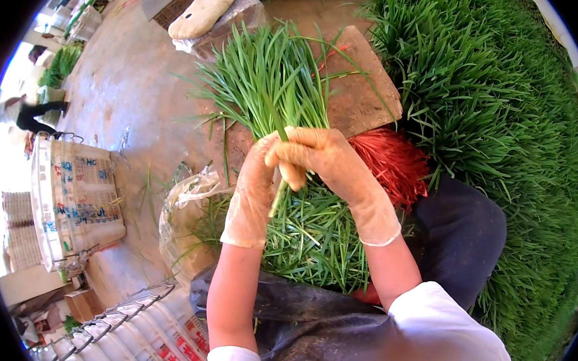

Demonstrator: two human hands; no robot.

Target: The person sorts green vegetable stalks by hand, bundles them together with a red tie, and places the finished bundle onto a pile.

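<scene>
A leafy bunch of garlic chives [272, 81] fans out away from me, its pale stalk ends toward my body. Thin translucent gloves cover both hands. My left hand [259, 168] is closed on the stalks from the left side, its fingers largely hidden. From the right, my right hand [320, 153] meets it, fingers curled round a few stalks at the front of the bunch. A pale stalk end pokes out below the hands. Under the far part of the bunch is a brown board [363, 85]. Loose leaf trimmings [316, 239] heap up below my hands.
A large mass of green chives [491, 99] fills the right side. Red ties [395, 163] lie beside my knee. At left stands a white plastic basket [79, 195], with another white crate [133, 346] nearer. A pale cushion [207, 10] lies beyond the board. Another person [33, 114] is far left.
</scene>
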